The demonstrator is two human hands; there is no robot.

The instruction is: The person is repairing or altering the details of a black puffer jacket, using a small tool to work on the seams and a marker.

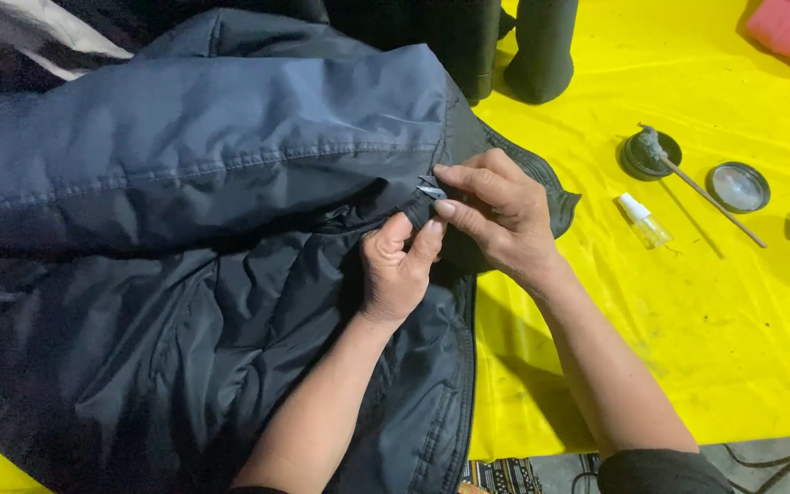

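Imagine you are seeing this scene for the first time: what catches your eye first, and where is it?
A big dark blue padded jacket fills the left and centre, spread over a bright yellow table cover. At its edge, the left hand and right hand pinch the fabric around a small metal zipper pull. To the right lie a small clear bottle, a round lid and a brush on a round tin.

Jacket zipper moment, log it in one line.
left hand: pinching jacket | right hand: gripping zipper pull | surface: yellow table cover
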